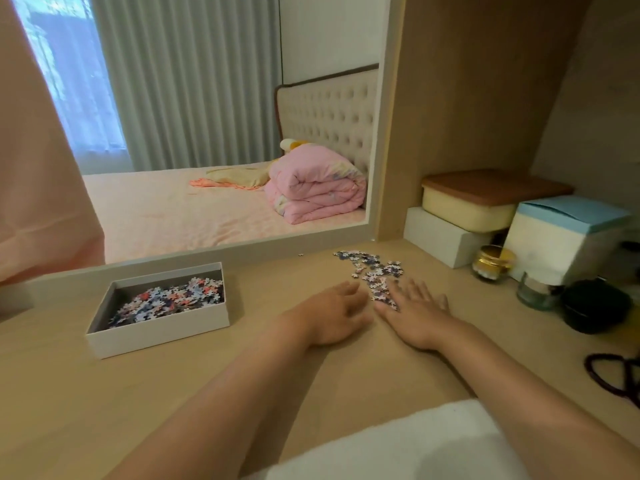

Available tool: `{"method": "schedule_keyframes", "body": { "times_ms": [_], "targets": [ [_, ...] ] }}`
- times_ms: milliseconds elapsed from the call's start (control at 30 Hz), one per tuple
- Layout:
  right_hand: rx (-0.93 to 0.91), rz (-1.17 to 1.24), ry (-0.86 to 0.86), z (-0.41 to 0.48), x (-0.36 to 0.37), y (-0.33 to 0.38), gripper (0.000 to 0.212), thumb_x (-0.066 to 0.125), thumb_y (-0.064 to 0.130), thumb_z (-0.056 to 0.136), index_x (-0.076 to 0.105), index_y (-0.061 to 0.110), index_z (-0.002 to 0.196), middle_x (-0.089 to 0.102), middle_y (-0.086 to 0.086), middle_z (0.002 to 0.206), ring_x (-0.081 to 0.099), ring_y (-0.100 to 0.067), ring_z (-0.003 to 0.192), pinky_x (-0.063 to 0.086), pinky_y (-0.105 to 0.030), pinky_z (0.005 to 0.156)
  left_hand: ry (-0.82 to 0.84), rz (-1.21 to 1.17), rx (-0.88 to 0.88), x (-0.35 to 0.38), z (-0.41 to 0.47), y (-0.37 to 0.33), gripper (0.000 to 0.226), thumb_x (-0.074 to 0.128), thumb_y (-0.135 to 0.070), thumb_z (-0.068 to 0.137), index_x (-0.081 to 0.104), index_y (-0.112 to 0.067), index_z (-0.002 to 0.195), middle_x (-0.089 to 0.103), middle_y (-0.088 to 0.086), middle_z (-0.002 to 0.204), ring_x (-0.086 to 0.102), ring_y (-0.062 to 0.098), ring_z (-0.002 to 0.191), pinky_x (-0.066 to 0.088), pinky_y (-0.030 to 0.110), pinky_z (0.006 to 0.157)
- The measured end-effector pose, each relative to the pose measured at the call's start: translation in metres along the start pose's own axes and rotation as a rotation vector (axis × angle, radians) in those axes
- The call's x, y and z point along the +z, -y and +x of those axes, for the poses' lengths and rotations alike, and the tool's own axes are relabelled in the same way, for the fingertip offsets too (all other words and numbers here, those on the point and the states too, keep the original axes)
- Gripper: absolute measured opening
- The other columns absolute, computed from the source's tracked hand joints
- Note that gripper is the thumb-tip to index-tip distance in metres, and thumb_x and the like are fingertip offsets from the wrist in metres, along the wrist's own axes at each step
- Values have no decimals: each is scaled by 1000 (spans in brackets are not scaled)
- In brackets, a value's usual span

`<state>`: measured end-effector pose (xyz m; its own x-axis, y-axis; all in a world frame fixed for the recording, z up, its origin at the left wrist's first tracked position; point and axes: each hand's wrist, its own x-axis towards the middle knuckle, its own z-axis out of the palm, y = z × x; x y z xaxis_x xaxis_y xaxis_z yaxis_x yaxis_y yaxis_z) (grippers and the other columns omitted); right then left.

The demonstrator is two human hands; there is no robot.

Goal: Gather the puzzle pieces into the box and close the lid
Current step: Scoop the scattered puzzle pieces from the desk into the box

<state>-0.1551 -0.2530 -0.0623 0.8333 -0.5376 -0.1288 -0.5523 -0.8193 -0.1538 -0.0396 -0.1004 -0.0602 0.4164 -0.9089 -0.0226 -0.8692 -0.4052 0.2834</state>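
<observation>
Box (157, 336), white, lidless, sits on light wood desk (104, 393), just in front of the mirror frame (194, 256). Inside it: a heap of puzzle pieces (169, 299), banked toward the box's far wall, the near floor of the box bare.

Right of the box, well apart from it: loose puzzle pieces (372, 268) scattered flat on the desk, running from near the mirror frame down to both hands. 1 stray piece (300, 254) lies alone, between the scatter and the frame.

Left hand (334, 315) rests right of the box, palm down, fingers curled loosely together, tips at the near end of the scatter; cannot tell whether anything is pinched under them. Right hand (414, 315) lies further right, flat, fingers spread apart, index finger and thumb side lying over the nearest pieces, gripping nothing.

Far right of the box: a cream container with brown lid (485, 202) stacked on a white block (440, 237), a gold-lidded jar (491, 263), a small glass (535, 292).
</observation>
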Motion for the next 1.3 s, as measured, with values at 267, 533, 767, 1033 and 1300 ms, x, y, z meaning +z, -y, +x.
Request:
{"method": "schedule_keyframes", "body": {
  "times_ms": [267,533,767,1033,1300],
  "targets": [
    [-259,95,44,32,5,26,63,17,53,104,-3,29,159,-16,-3,165,-20,-18,150,-12,-42,122,-145,47,-28,2,26,28,52,48,-47,96,48,-21,142,38,3,154,32,24,142,29,39,115],
    [-297,221,-100,92,-24,15,55,28,45,106,25,25,156,10,-3,166,4,-18,153,8,-42,123,-268,23,-305,-23,65,61,57,43,-42,99,34,-16,149,29,8,156,28,30,141,24,38,116],
    [-283,191,-24,136,-27,19,55,30,52,103,22,37,156,7,-1,166,-1,-21,153,6,-46,123,-234,-32,-298,-22,83,82,49,45,-40,100,51,-9,138,41,11,146,36,29,134,28,33,110],
    [-377,447,-60,148,-29,29,36,49,20,100,64,29,131,57,5,142,48,-12,133,35,-26,107,-347,-195,-175,-21,104,87,40,46,-27,100,53,-18,138,51,7,132,42,23,127,32,30,104],
    [-241,260,-89,138,-27,-9,49,37,43,105,40,28,151,31,4,160,24,-16,149,21,-35,117,-62,-73,-101,-15,123,63,65,37,-49,101,18,-21,156,14,-1,164,10,16,151,7,31,120]
  ]
}}
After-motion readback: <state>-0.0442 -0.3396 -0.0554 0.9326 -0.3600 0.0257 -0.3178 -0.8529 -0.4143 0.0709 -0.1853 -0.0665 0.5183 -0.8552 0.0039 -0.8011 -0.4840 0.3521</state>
